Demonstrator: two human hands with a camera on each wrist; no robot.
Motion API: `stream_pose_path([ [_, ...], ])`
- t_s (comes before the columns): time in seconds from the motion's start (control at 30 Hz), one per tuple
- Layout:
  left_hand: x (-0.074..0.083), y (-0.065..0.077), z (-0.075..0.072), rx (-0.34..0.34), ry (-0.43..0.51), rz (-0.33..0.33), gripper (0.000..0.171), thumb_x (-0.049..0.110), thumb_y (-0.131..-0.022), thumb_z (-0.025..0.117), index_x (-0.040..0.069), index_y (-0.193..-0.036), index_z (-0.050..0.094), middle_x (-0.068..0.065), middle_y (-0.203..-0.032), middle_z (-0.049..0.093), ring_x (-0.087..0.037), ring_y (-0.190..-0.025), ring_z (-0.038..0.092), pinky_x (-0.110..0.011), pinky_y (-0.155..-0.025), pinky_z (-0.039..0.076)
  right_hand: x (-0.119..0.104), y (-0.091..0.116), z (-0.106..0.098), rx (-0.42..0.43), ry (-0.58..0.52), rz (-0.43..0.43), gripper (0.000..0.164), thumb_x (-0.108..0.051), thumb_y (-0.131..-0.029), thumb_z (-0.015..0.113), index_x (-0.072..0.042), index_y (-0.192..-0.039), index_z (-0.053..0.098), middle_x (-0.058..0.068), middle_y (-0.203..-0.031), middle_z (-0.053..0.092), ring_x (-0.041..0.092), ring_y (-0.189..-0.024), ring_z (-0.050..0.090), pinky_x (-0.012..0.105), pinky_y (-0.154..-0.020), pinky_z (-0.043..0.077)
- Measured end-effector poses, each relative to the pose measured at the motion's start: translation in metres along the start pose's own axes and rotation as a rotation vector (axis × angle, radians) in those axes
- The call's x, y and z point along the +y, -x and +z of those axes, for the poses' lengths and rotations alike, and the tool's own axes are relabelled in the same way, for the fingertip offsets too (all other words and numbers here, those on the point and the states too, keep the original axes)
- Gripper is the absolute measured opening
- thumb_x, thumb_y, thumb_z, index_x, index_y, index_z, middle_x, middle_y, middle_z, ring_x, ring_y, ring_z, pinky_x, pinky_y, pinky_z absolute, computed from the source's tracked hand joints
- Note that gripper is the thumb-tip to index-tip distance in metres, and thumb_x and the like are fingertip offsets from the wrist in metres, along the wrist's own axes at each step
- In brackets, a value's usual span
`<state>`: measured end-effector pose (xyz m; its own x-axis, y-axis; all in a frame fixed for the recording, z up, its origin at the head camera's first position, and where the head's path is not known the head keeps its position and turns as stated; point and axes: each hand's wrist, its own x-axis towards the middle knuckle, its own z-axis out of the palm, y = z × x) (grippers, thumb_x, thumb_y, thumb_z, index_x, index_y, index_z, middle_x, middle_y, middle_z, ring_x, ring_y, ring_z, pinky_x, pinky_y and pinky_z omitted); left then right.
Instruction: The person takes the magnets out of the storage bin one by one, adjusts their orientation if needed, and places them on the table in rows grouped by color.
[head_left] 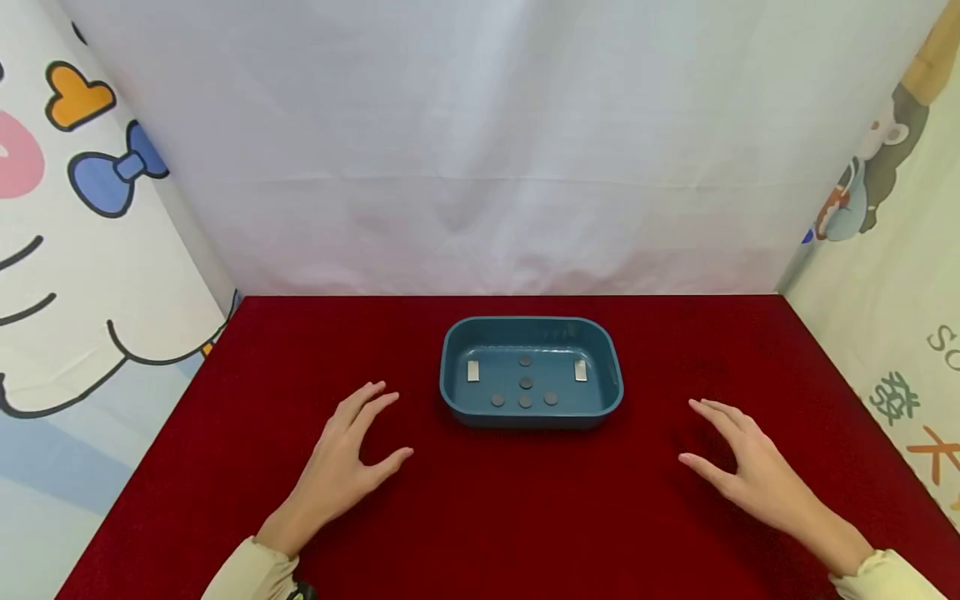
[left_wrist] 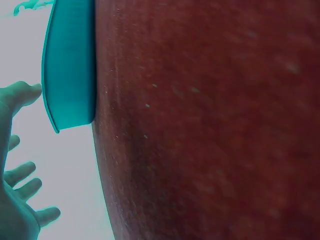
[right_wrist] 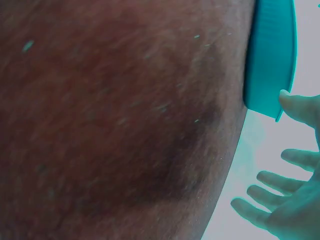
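A blue rectangular tray [head_left: 532,421] with rounded corners sits on the red cloth between the two hands. Inside it lie several small grey discs [head_left: 526,382], a silver rectangular piece [head_left: 472,371] at the left and another silver piece [head_left: 581,371] at the right. My left hand [head_left: 341,467] is held apart from the tray, at its left front, fingers spread and nothing in them. On the other side my right hand [head_left: 750,467] mirrors it, thumb apart from the fingers, holding nothing. Both wrist views show the tray's side wall [left_wrist: 72,65] beyond the thumb.
Red cloth [head_left: 525,517] covers the tabletop. A white curtain [head_left: 487,150] hangs along the back edge. Printed cloths with cartoon figures stand at the left [head_left: 112,267] and right [head_left: 885,292] sides.
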<state>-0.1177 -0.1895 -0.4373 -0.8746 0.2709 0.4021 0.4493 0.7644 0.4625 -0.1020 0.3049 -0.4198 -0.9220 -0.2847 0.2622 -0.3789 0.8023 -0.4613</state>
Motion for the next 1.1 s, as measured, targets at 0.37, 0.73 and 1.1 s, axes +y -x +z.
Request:
stream_pose_path([
  [0.37, 0.005, -0.009, 0.003, 0.025, 0.123, 0.08, 0.058, 0.017, -0.076, 0.08, 0.016, -0.128, 0.055, 0.0, -0.138, 0.045, -0.017, -0.124, 0.043, -0.043, -0.093, 0.046, -0.011, -0.007, -0.006, 0.049, -0.142, 0.034, 0.055, -0.021, -0.082, 0.076, -0.009, -0.131, 0.053, 0.006, -0.122, 0.058, 0.003, -0.105, 0.051, 0.011, -0.077, 0.045],
  [0.73, 0.006, -0.019, 0.004, 0.036, 0.162, 0.168, 0.046, 0.018, -0.078, 0.077, 0.016, -0.121, 0.059, -0.002, -0.133, 0.05, -0.018, -0.121, 0.045, -0.032, -0.099, 0.041, -0.021, -0.019, -0.005, 0.031, -0.242, 0.06, 0.05, -0.02, -0.084, 0.073, -0.012, -0.129, 0.054, 0.003, -0.12, 0.058, 0.008, -0.105, 0.054, 0.016, -0.077, 0.048],
  [1.1, 0.007, -0.029, 0.011, 0.051, 0.19, 0.26, 0.042, 0.015, -0.078, 0.077, 0.015, -0.117, 0.062, -0.004, -0.127, 0.054, -0.019, -0.118, 0.048, -0.029, -0.098, 0.041, -0.037, -0.033, -0.008, 0.005, -0.312, 0.047, 0.046, -0.016, -0.086, 0.071, -0.012, -0.128, 0.055, 0.01, -0.12, 0.059, -0.002, -0.098, 0.054, 0.02, -0.076, 0.051],
])
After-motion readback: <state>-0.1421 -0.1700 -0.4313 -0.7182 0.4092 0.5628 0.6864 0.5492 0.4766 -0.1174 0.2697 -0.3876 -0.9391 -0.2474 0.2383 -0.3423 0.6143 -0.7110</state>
